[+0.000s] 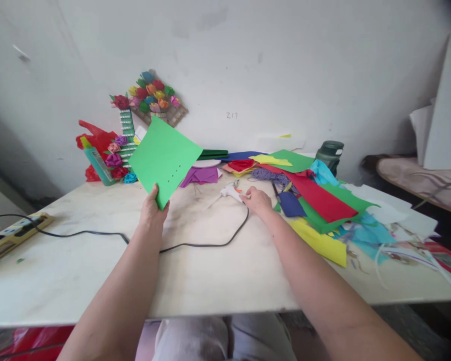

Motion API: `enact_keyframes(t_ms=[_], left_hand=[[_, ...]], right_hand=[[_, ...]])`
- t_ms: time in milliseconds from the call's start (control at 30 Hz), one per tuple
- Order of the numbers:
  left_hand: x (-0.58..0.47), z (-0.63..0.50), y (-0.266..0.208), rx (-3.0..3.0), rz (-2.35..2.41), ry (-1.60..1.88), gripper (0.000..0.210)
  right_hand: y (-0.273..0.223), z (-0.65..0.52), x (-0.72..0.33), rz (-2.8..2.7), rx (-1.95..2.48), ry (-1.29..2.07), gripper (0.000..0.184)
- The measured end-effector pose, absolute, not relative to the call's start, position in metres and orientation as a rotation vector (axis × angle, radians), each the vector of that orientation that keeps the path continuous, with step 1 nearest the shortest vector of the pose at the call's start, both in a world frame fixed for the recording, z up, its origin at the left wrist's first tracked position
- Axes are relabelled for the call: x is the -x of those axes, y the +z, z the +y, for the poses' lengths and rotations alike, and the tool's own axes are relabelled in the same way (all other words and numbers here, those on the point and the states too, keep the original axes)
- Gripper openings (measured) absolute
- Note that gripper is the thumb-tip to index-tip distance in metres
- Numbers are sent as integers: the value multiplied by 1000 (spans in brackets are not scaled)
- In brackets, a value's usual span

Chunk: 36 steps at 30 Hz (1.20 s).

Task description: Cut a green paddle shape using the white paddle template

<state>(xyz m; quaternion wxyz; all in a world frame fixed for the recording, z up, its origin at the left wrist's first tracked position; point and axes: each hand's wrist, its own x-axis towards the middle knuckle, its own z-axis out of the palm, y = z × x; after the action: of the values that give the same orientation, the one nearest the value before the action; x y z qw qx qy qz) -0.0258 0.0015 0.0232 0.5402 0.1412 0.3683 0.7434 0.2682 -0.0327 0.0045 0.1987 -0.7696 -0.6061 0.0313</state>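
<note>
My left hand [155,206] is closed on the lower corner of a green sheet of paper [161,153], thumb in front. The sheet is raised and tilted above the table, and a short row of dark dots runs near its lower right edge. A white hot glue gun [231,192] with a touch of orange lies on the table, its nozzle toward the left. My right hand [257,201] has its fingertips closed at the gun's handle end, by the black cord [210,244]. Part of that grip is hidden.
Coloured paper, including a red strip [319,195] and a yellow sheet [319,242], piles up at right near a dark green bottle [328,154]. A power strip [17,233] sits at left. Paper flowers [154,93] and a glue bottle [98,163] stand against the wall.
</note>
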Motion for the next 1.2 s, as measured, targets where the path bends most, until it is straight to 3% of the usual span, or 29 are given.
enact_keyframes(t_ms=[467, 667, 1200], left_hand=[[2, -1, 9, -603, 974, 1610, 9], [-4, -4, 8, -660, 1021, 1589, 10], [-7, 1, 0, -723, 976, 1568, 11]], right_hand=[[25, -34, -336, -1296, 2457, 7, 31], [30, -43, -372, -1230, 2624, 33, 42], [17, -42, -381, -1256, 2435, 144, 31]])
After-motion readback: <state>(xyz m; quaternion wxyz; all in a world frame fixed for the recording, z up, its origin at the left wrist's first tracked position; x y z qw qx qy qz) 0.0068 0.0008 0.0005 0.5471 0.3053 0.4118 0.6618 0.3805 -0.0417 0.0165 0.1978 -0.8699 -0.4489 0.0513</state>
